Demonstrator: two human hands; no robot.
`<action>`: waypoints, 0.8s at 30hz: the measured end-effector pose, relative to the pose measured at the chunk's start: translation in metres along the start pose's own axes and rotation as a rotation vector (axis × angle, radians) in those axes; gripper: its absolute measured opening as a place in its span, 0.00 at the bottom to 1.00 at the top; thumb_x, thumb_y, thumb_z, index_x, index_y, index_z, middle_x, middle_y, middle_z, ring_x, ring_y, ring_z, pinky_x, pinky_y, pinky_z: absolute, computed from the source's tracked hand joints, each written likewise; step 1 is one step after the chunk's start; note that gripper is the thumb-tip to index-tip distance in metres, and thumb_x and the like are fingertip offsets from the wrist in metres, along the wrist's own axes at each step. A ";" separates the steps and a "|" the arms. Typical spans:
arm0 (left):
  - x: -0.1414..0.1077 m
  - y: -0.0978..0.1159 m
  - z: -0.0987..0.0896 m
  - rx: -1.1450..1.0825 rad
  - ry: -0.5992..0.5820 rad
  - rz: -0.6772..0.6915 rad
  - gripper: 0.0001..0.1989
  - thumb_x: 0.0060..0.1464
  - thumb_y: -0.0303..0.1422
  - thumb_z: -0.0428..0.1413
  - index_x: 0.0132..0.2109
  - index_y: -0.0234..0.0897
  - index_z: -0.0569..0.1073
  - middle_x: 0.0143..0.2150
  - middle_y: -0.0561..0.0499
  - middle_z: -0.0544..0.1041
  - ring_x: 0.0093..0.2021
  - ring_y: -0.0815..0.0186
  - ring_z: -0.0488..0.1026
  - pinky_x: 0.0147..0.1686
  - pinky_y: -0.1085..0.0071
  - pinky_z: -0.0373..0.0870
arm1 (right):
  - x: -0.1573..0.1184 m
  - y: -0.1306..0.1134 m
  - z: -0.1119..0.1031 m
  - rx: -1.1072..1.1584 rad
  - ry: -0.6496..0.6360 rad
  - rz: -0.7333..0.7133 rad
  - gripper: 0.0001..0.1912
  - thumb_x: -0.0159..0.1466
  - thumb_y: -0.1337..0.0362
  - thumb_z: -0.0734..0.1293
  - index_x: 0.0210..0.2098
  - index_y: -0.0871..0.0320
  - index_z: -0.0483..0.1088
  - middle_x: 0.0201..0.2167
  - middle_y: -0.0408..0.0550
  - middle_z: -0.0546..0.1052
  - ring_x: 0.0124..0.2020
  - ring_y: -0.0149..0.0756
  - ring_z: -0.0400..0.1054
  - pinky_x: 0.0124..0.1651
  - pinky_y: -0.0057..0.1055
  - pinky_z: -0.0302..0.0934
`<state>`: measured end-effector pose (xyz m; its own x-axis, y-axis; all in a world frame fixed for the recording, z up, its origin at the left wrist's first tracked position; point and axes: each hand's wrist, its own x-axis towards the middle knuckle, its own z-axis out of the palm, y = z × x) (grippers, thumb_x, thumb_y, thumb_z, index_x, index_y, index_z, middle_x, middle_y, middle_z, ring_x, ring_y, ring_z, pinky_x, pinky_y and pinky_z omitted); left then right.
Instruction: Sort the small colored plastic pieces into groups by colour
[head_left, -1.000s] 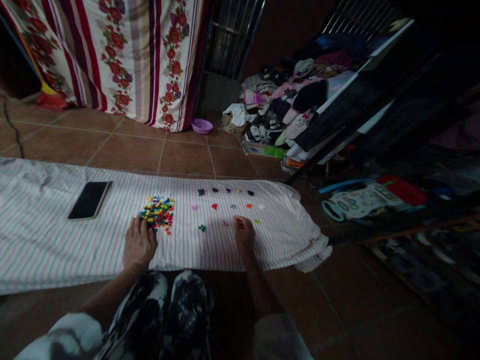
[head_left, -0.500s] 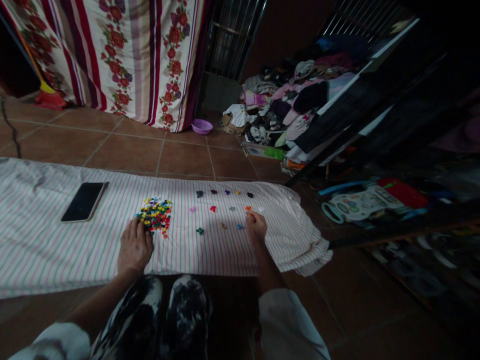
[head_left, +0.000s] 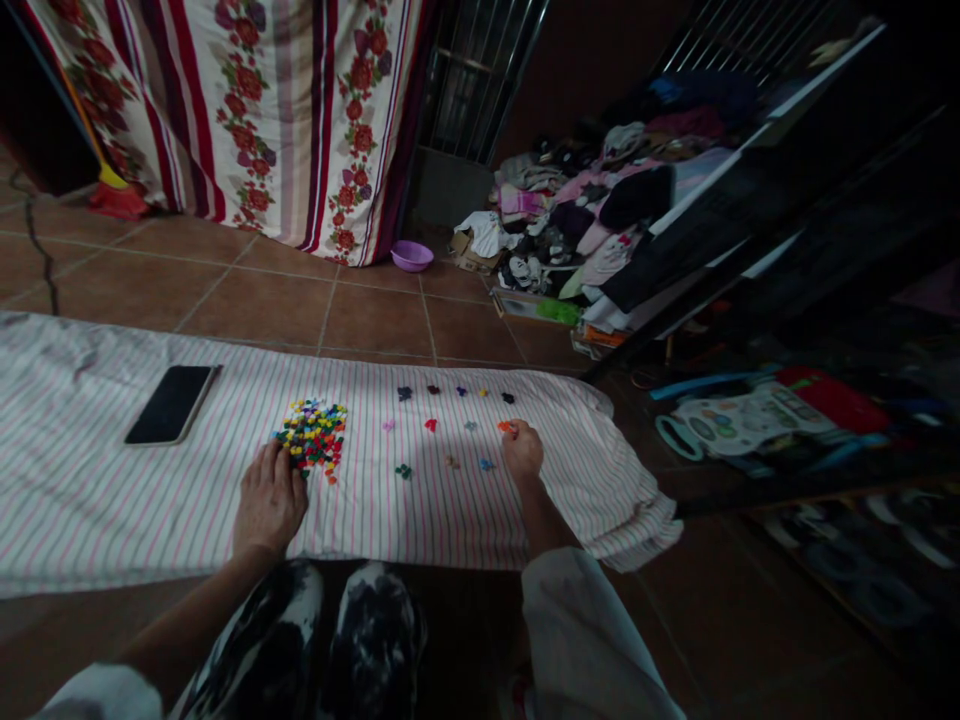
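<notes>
My left hand [head_left: 268, 497] lies palm down on the striped cloth [head_left: 187, 500], fingers flat at the lower left edge of a mixed heap of small coloured pieces [head_left: 313, 435]. My right hand [head_left: 524, 450] has its fingers pinched together beside the small orange group [head_left: 505, 427]; what the fingertips hold, if anything, is too small to tell. Small one-colour groups lie in rows to the right of the heap, among them a red one [head_left: 430, 426], a green one [head_left: 403, 471], a blue one [head_left: 487, 464] and a black one [head_left: 508, 398].
A dark-screened phone [head_left: 171, 404] lies at the cloth's left. Beyond, on the tiled floor, are a purple bowl [head_left: 412, 256], a red dustpan or broom head [head_left: 120, 200] and a pile of clothes [head_left: 585, 200]. A rack [head_left: 720, 510] stands at the right.
The view has shifted slightly. My right hand has moved a little to the right of the orange group, leaving more of it visible. My left hand stays by the heap.
</notes>
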<state>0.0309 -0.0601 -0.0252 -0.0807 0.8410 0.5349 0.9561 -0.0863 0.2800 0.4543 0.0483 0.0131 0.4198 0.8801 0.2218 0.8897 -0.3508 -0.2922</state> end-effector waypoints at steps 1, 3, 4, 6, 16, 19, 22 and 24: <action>0.000 0.000 0.000 0.005 0.001 0.001 0.22 0.62 0.34 0.42 0.58 0.24 0.62 0.61 0.26 0.64 0.66 0.45 0.57 0.59 0.47 0.61 | 0.001 0.000 0.001 -0.005 -0.002 -0.004 0.19 0.62 0.69 0.58 0.48 0.64 0.74 0.39 0.54 0.75 0.39 0.37 0.67 0.42 0.29 0.57; 0.000 0.000 0.001 0.008 0.001 0.001 0.22 0.62 0.34 0.42 0.58 0.24 0.62 0.62 0.27 0.64 0.66 0.45 0.57 0.59 0.47 0.61 | 0.003 0.000 0.003 -0.013 -0.003 -0.004 0.19 0.61 0.70 0.58 0.48 0.64 0.73 0.38 0.54 0.76 0.39 0.38 0.68 0.43 0.29 0.57; 0.000 0.000 0.001 0.008 0.000 0.000 0.22 0.62 0.34 0.42 0.58 0.25 0.62 0.62 0.27 0.64 0.66 0.45 0.57 0.59 0.47 0.61 | 0.004 0.000 0.005 -0.015 -0.005 -0.004 0.18 0.61 0.70 0.59 0.48 0.65 0.73 0.38 0.54 0.76 0.39 0.38 0.68 0.44 0.29 0.57; 0.000 -0.001 0.001 0.013 -0.004 0.003 0.22 0.62 0.34 0.42 0.58 0.24 0.62 0.61 0.27 0.64 0.66 0.45 0.57 0.59 0.47 0.61 | 0.006 0.000 0.006 -0.014 -0.012 -0.006 0.18 0.61 0.71 0.59 0.48 0.65 0.73 0.38 0.54 0.76 0.40 0.38 0.68 0.45 0.29 0.57; 0.000 -0.002 0.001 0.029 -0.012 0.025 0.23 0.62 0.34 0.41 0.59 0.23 0.61 0.61 0.26 0.64 0.66 0.45 0.56 0.59 0.47 0.61 | 0.010 0.002 0.010 0.020 -0.019 -0.045 0.19 0.58 0.73 0.58 0.46 0.70 0.74 0.38 0.59 0.77 0.42 0.41 0.70 0.47 0.32 0.59; 0.000 -0.001 -0.001 0.024 -0.016 0.027 0.23 0.62 0.34 0.41 0.58 0.22 0.62 0.61 0.25 0.64 0.66 0.44 0.56 0.59 0.47 0.60 | 0.010 0.002 0.007 -0.003 -0.035 -0.047 0.20 0.58 0.74 0.58 0.46 0.69 0.74 0.37 0.58 0.78 0.41 0.41 0.70 0.45 0.31 0.59; 0.001 -0.001 -0.001 0.023 -0.018 0.023 0.23 0.62 0.34 0.42 0.58 0.22 0.62 0.61 0.25 0.63 0.66 0.45 0.56 0.59 0.47 0.60 | 0.009 0.002 0.003 -0.035 -0.058 -0.024 0.22 0.59 0.73 0.57 0.48 0.67 0.74 0.38 0.57 0.78 0.42 0.40 0.70 0.46 0.30 0.59; 0.001 -0.001 -0.001 0.021 -0.020 0.017 0.22 0.62 0.34 0.42 0.58 0.22 0.62 0.62 0.25 0.63 0.66 0.45 0.57 0.59 0.47 0.60 | 0.007 0.001 0.000 -0.051 -0.081 -0.011 0.22 0.59 0.73 0.57 0.50 0.67 0.74 0.39 0.57 0.78 0.43 0.40 0.70 0.47 0.30 0.59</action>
<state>0.0295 -0.0599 -0.0245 -0.0587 0.8500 0.5235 0.9631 -0.0898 0.2537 0.4586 0.0542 0.0146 0.3960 0.9062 0.1485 0.9030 -0.3549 -0.2423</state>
